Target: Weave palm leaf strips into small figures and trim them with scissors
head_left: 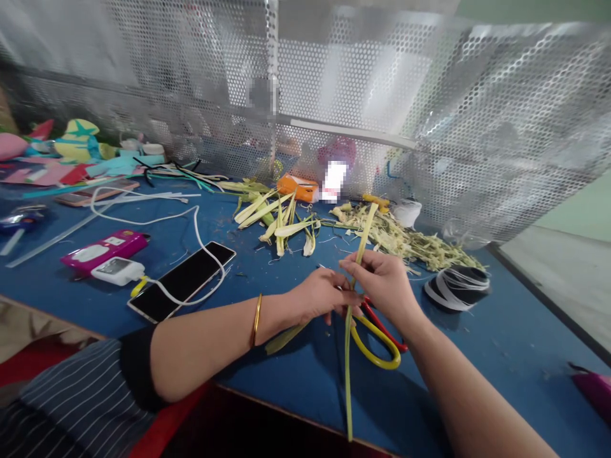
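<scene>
A long, narrow strip of pale green husk (348, 381) runs upright between my hands, its top pointing at the far side and its lower end hanging near the table's front edge. My left hand (322, 296) grips it around the middle, fingers closed. Just above, my right hand (384, 277) pinches the same strip between thumb and fingers. Beneath my hands lie scissors (389, 364) with yellow and red handles, their blades mostly hidden. Another greenish husk piece (286, 338) shows below my left wrist; I cannot tell whether that hand touches it.
Loose husks (286, 222) and a heap of shredded husk (410, 245) lie at the back. White thread is wound on a black holder (457, 289) at right. A phone (184, 283), white cable and magenta box (107, 251) occupy the left. A perforated screen (334, 76) stands behind.
</scene>
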The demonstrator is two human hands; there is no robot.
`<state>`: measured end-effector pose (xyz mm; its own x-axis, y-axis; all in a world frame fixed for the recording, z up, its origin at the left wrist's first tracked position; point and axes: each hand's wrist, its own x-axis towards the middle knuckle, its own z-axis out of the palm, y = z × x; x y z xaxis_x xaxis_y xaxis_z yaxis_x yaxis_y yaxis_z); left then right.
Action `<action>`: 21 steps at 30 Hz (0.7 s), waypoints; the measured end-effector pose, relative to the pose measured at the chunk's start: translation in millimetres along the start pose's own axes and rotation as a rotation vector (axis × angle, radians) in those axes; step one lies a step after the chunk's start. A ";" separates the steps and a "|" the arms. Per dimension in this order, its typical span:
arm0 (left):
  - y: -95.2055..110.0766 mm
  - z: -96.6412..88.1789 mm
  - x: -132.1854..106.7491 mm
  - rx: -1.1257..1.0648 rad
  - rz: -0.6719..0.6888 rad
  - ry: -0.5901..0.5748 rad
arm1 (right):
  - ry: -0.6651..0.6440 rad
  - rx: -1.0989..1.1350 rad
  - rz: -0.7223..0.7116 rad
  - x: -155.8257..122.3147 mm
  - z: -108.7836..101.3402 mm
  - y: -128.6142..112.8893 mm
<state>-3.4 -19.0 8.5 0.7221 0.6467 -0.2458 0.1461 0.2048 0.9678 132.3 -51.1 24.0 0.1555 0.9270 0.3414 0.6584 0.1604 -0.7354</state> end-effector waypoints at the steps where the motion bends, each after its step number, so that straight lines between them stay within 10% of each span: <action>1: -0.1 -0.6 0.1 0.009 0.004 0.010 | 0.020 0.004 -0.032 -1.9 0.6 -1.0; 10: 11.9 -35.8 18.8 -0.363 -0.194 0.184 | -0.002 -0.613 -1.016 -24.6 8.5 -17.7; 21: 12.4 -57.8 27.9 -0.698 -0.296 0.072 | -0.149 -0.911 -1.188 -24.1 23.5 -12.0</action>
<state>-20.5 44.1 10.6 0.6701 0.5335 -0.5161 -0.1515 0.7790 0.6084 103.3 -67.4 10.7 -0.8198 0.4467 0.3585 0.5723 0.6139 0.5438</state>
